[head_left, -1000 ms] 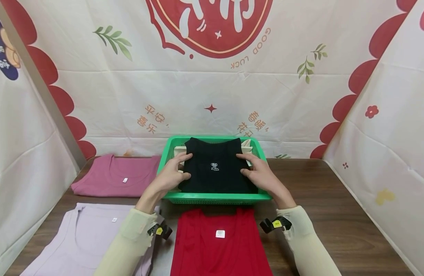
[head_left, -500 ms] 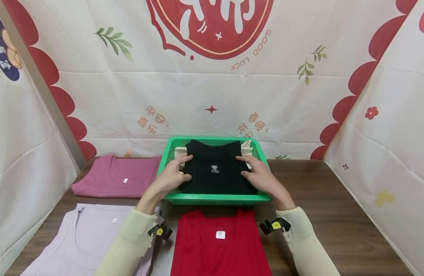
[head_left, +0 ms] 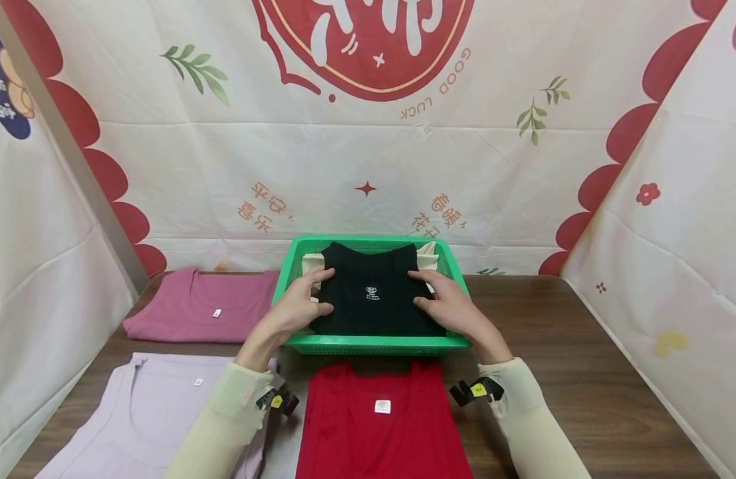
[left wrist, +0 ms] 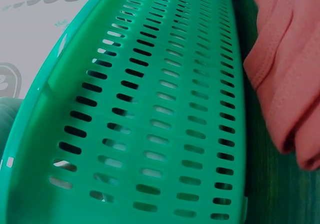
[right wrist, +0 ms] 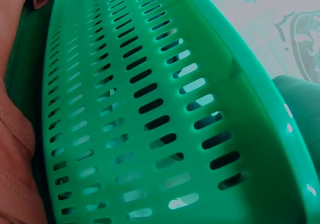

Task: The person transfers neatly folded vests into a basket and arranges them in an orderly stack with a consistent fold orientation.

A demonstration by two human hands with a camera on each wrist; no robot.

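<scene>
A folded black garment (head_left: 373, 316) with a small white print at its neck lies in a green basket (head_left: 376, 344), over cream cloth (head_left: 427, 256). My left hand (head_left: 292, 303) rests at the garment's left edge, thumb and fingers spread apart. On the opposite edge, my right hand (head_left: 451, 303) lies in much the same way, its fingertips touching the black fabric. Some fingers of both hands are hidden. The left wrist view is filled by the basket's slotted wall (left wrist: 165, 71); the right wrist view likewise shows slotted basket wall (right wrist: 115, 43).
A folded red tank top (head_left: 382, 436) with a white label lies in front of the basket. To the left are a folded rose-pink top (head_left: 215, 313) and a pale lilac top (head_left: 164, 406). The brown wooden table (head_left: 559, 346) meets a printed cloth backdrop (head_left: 368, 159) behind.
My right fingertips have shifted very slightly inward, toward the garment's middle. The left hand and the basket show almost no movement.
</scene>
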